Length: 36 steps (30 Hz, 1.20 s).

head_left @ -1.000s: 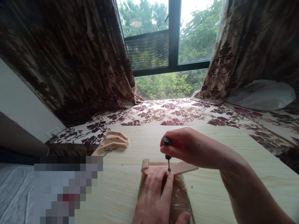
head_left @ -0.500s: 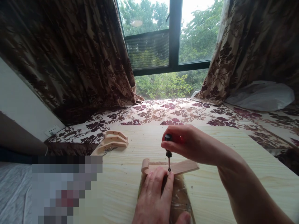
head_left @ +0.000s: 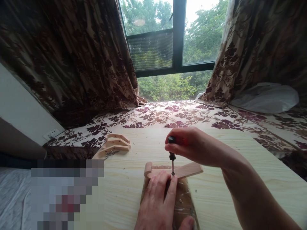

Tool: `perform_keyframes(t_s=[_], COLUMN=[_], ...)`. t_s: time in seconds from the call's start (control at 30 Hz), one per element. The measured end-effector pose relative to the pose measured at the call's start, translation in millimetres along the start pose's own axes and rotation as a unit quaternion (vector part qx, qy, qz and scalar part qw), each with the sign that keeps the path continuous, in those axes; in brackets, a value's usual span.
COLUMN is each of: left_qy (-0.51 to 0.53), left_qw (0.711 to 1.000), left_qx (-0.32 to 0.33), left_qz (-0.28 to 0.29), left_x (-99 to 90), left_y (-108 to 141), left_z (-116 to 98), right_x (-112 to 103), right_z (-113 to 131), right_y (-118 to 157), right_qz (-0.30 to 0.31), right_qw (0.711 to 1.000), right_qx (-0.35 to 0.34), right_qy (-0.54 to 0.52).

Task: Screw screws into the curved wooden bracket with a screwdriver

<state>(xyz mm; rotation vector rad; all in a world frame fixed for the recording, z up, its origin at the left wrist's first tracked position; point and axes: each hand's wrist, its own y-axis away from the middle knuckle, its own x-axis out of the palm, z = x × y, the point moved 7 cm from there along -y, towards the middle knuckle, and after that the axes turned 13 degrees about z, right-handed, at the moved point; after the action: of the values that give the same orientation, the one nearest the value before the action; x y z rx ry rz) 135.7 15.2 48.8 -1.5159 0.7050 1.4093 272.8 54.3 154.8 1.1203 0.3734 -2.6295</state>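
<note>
My right hand [head_left: 189, 143] is wrapped round the black handle of a screwdriver [head_left: 172, 156], which stands upright with its tip at a dark screw head in a light wooden piece [head_left: 189, 170]. That piece has a rounded left end and a slanting right arm. It lies across the far end of a brown, plastic-wrapped block [head_left: 183, 201]. My left hand [head_left: 158, 198] lies with its fingers spread over the block, fingertips pressing on the near edge of the wooden piece beside the screwdriver tip. Its thumb rests lower on the block.
Several curved wooden pieces [head_left: 116, 142] with loose screws [head_left: 110, 153] beside them sit at the pale table's [head_left: 230, 191] back left. Behind are a flowered cloth [head_left: 168, 115], curtains, a window and a white plastic bag [head_left: 268, 97]. A blurred area covers the lower left.
The whole view has shifted very slightly. Both hands, the screwdriver and the wooden piece keep nearly the same positions relative to one another.
</note>
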Motion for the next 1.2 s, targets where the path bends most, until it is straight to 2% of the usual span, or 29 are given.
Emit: perform_keyframes(t_s=[0.23,0.5,0.73,0.93,1.2], left_qy=[-0.013,-0.041,-0.047,-0.036,-0.033], left_qw=[0.999,0.998,0.996,0.998,0.997], left_qx=[-0.007,0.018,-0.013,-0.009,-0.021], left_qz=[-0.029,-0.038,-0.069,-0.059,-0.067], left_x=[-12.1,-14.3,-16.3,-13.9,-16.9], left_y=[-3,-5,-2,-2,-4], left_z=[-4,-6,-5,-5,-5], right_x=[4,1,5,0,1], right_z=[13,2,8,2,8], right_y=[3,-1,1,-1,0], right_qz=[0.052,0.009,0.046,-0.002,0.002], right_qw=[0.997,1.000,0.997,1.000,1.000], right_qx=[-0.035,-0.009,-0.036,-0.016,-0.015], right_qy=[-0.045,-0.024,-0.050,-0.019,0.006])
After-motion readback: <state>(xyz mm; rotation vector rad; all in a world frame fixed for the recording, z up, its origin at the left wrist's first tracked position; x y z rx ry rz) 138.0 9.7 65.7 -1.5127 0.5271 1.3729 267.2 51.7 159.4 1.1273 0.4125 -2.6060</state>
